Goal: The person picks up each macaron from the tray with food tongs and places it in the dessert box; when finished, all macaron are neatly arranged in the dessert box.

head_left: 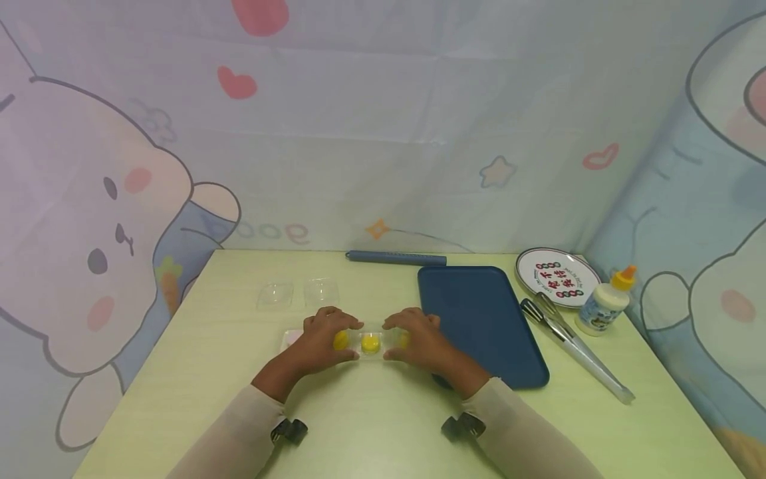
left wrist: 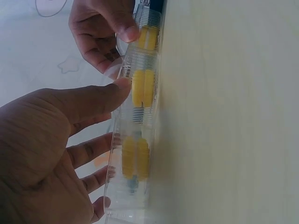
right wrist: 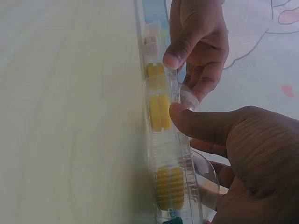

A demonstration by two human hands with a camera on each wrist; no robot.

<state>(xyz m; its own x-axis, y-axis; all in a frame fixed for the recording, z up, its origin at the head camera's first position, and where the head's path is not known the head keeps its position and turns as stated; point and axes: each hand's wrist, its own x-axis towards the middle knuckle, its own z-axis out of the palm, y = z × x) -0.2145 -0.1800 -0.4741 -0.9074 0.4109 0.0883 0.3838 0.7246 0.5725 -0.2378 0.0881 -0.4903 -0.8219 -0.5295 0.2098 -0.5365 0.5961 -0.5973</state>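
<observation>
A row of clear plastic boxes (head_left: 370, 357) lies at the middle of the table, each with a yellow macaron inside; the middle macaron (head_left: 370, 342) shows between the hands. My left hand (head_left: 326, 339) grips the row from the left, thumb on the near side and fingers on the far side. From the right, my right hand (head_left: 421, 340) grips it the same way, partly covering another macaron (right wrist: 160, 113). In the left wrist view, both thumbs press at the top rims. A box with a pinkish piece (head_left: 293, 337) sits at the left end.
Behind the left hand stand two clear plastic pieces (head_left: 321, 293). A blue tray (head_left: 479, 326) lies close to the right hand. Farther right are a printed plate (head_left: 553, 273), metal tongs (head_left: 583, 352) and an orange-capped bottle (head_left: 604, 303). A blue-grey bar (head_left: 396, 257) lies at the back edge.
</observation>
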